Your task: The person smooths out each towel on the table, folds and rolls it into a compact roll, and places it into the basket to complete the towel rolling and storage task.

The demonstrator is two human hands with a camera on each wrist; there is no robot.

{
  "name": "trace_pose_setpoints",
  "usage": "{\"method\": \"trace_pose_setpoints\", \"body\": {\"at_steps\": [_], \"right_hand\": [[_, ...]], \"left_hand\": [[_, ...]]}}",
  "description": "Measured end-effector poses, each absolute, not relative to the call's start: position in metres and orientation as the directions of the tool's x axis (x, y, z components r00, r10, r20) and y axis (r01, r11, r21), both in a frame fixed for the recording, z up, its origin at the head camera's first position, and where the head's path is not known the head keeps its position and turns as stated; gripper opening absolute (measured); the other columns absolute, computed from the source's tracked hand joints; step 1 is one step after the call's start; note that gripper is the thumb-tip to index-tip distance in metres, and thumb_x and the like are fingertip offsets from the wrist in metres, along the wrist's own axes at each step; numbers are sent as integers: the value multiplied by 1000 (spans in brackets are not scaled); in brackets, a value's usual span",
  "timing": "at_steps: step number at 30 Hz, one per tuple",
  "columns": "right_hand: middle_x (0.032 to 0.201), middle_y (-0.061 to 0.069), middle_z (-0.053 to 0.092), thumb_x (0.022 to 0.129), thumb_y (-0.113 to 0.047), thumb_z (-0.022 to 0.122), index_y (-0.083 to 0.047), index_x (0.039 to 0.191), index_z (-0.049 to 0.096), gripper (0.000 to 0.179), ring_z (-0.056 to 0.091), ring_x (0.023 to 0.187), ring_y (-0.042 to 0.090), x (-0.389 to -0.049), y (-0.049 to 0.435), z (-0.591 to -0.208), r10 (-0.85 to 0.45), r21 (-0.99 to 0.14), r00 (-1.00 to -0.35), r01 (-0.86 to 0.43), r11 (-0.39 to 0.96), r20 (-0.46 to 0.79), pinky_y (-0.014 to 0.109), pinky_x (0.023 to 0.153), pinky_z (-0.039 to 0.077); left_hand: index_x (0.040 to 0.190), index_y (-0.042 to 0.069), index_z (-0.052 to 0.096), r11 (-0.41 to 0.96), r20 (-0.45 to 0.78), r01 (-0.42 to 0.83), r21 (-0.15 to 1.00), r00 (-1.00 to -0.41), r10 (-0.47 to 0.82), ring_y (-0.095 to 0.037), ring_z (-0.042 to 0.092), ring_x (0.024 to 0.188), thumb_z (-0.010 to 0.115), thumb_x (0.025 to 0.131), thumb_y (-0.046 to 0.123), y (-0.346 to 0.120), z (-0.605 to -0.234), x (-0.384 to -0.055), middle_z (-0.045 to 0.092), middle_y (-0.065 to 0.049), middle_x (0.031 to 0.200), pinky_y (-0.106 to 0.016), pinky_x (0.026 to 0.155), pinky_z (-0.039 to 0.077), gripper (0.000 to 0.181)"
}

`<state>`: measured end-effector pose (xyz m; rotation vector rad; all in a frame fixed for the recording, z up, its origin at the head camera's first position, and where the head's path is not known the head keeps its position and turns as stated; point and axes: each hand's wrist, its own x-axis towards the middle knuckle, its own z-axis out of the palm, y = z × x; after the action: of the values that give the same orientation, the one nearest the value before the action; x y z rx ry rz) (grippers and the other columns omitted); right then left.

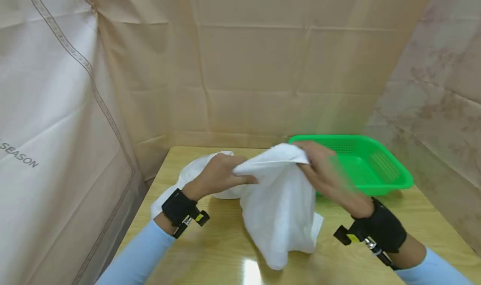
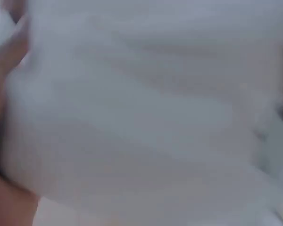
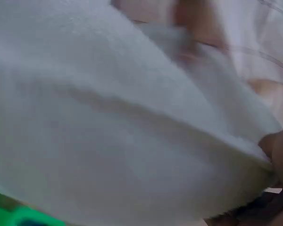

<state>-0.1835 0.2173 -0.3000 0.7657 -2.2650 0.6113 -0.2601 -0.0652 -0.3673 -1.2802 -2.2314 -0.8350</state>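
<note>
A white cloth [image 1: 279, 209] hangs in folds between both hands above the wooden table, its lower end close over the tabletop. My left hand [image 1: 218, 174] pinches its upper edge at the left, thumb in front. On the right, my right hand [image 1: 321, 164] grips the top corner, partly blurred. White fabric fills most of the left wrist view, with part of the left hand [image 2: 7, 70] at the left border. In the right wrist view, fingers of the right hand [image 3: 280, 150] hold the cloth's edge. More white cloth [image 1: 195, 170] lies on the table behind the left hand.
A green plastic basket [image 1: 375, 164] with perforated sides stands at the back right, just behind the right hand. The wooden table [image 1: 210, 251] backs onto a beige fabric wall [image 1: 244, 67]. Hanging sheets close in the left and right sides.
</note>
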Motion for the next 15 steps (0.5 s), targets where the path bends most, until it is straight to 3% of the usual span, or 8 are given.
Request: {"method": "trace_pose_setpoints", "body": {"at_steps": [3,6,8,11,15], "right_hand": [[106,15,72,94,8,63,-1,118,72,27,64,95,23,-178,243,-265,-302,-195,-564,-657,729,769,34,80,46],[103,13,71,96,10,62,-3,119,72,29,56,87,11,-168,264,-238,-285,-167,-573,-610,775,769,23,76,37],[100,16,72,94,13,63,-2,117,72,30,52,79,4,-160,280,-229,-294,-126,-578,-576,807,761,19,72,35],[97,23,72,92,16,61,1,114,71,29,46,68,-9,-145,305,-217,-275,-99,-619,-500,861,735,10,61,34],[102,-5,73,88,24,47,6,118,69,41,49,72,-19,-134,347,-208,-220,-198,-641,-514,835,736,3,56,39]], "left_hand": [[68,20,50,424,398,760,493,-630,667,-3,38,58,77,91,45,-95,-394,-281,39,15,64,-24,59,35,44],[79,15,56,365,270,560,744,-751,602,-12,52,74,67,101,40,-122,-409,-291,53,7,79,-32,70,44,34],[88,13,56,305,258,480,823,-793,551,-17,55,80,63,104,36,-135,-404,-289,54,0,87,-35,73,46,28],[102,17,65,302,354,539,786,-794,494,-20,60,84,59,107,28,-153,-381,-278,62,-3,96,-34,73,50,13],[106,14,72,445,612,751,488,-658,439,-16,61,82,62,104,20,-175,-332,-257,69,-1,95,-27,76,47,12]]}}
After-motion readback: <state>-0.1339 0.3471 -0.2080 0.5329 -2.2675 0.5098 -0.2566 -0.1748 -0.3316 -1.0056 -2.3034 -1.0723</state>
